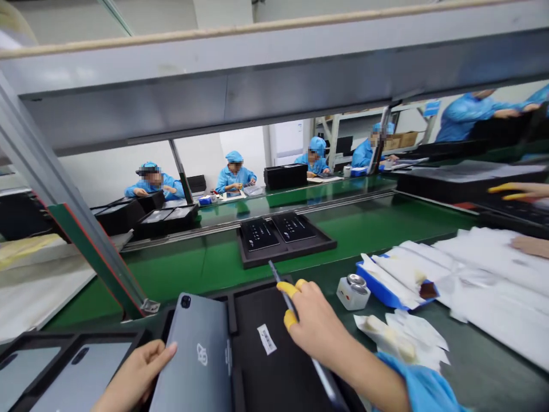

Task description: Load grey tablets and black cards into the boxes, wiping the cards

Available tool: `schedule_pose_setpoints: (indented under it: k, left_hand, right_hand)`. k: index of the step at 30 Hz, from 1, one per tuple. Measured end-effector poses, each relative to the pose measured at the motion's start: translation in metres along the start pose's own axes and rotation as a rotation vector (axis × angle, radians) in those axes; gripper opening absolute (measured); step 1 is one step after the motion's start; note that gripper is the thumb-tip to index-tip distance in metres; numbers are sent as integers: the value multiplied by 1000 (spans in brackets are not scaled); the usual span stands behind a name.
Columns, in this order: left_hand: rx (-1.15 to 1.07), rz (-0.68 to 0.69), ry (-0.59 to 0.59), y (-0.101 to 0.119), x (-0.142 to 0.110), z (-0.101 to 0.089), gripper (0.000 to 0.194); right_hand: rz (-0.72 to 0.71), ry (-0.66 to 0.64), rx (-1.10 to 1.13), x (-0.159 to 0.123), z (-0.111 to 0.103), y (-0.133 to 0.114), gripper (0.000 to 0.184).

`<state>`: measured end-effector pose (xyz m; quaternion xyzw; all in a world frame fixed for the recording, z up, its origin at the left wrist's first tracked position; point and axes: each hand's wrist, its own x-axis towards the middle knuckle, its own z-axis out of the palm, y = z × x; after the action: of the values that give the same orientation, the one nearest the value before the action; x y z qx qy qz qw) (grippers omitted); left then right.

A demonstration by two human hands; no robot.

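Note:
My left hand [139, 369] grips the left edge of a grey-blue tablet [195, 355], whose back with a camera and a white logo faces me. The tablet stands tilted over a black foam tray [253, 309]. My right hand [315, 320], with yellow finger cots, is closed on a second tablet [326, 383] held nearly edge-on above the tray's right compartment. A small white label [266, 339] lies in that compartment. To the left, two more grey tablets [81, 372] lie back up in another black tray [32, 357].
A black tray [291, 254] with two dark-screened tablets sits on the green belt [364, 220]. On the right are a metal-topped dispenser bottle [354, 292], a blue box [386, 292] of wipes, crumpled wipes [403, 340] and white sheets [510, 297]. A co-worker's hand [521, 190] reaches in. A metal post [86, 212] rises at left.

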<state>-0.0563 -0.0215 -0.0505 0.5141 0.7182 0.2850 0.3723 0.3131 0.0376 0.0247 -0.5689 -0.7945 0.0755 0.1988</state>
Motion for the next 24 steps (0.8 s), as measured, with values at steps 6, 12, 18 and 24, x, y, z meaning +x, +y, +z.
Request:
schedule_pose_setpoints:
  k: [6, 12, 18, 24]
  left_hand:
    - [-40, 141, -56, 48, -3, 29, 66]
    - [82, 197, -32, 79, -7, 26, 54]
    - [329, 211, 152, 116, 11, 11, 22]
    - [480, 161, 218, 127, 35, 25, 12]
  right_hand:
    - [200, -220, -91, 3, -29, 26, 34]
    - [174, -151, 60, 8, -39, 16, 18]
    - [101, -85, 49, 38, -29, -19, 16]
    - [89, -92, 13, 68, 2, -43, 25]
